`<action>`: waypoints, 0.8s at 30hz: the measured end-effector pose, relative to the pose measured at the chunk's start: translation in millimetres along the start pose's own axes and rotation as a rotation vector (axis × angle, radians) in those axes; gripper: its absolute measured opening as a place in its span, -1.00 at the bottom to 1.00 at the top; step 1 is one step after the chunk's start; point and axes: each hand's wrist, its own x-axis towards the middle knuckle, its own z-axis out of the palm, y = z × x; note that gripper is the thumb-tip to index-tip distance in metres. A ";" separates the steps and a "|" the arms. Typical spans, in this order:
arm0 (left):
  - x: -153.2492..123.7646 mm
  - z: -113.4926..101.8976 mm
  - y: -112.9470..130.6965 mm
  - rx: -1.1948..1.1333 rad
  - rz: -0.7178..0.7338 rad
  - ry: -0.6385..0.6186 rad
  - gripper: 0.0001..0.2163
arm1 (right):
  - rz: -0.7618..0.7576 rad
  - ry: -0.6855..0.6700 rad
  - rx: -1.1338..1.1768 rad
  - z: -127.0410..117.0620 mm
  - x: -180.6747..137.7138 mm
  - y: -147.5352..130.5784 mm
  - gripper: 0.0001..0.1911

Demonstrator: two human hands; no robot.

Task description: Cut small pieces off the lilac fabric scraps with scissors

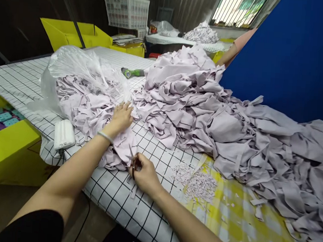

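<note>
Black sleeve cloth [37,228] sat nearest the camera, and out of it ran the bare left forearm [71,177], with a pale bangle [105,136] at the wrist. The left hand [122,115] lay palm down on a heap of cut cloth [87,110], its fingers slightly spread; whether the fingertips pinched any fabric, I could not tell. The right hand [146,175], nearer the body, was curled closed around the handles of a pair of scissors [134,163]. Those had dark brown handles and slim grey blades, which stood parted over the lower edge of the cloth below the left hand; whether fabric lay between them was too small to make out. Their tips pointed away from the person and a little leftward, the long axis running from the right fist roughly toward the left wrist. The cloth was pale lilac-grey, matte and crumpled, trailing from a clear plastic bag [71,61] beyond the left hand down toward the scissors. Another, larger heap [185,93] of similar cloth spread beyond and to the right of both hands, while tiny clippings [201,184] lay scattered to the right of the right hand.
</note>
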 end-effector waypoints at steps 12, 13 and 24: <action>-30.2 -3.5 -68.5 0.019 0.134 -0.284 -0.84 | -0.020 0.046 -0.114 -32.1 -32.1 -5.2 -0.68; -35.8 -3.1 -66.7 0.004 0.131 -0.285 -0.82 | -0.061 0.040 -0.119 -24.2 -28.2 -5.7 -0.72; -125.5 -54.4 6.8 -0.502 0.417 -0.232 -0.62 | -0.073 -0.064 0.293 -50.4 -78.6 -47.1 -0.81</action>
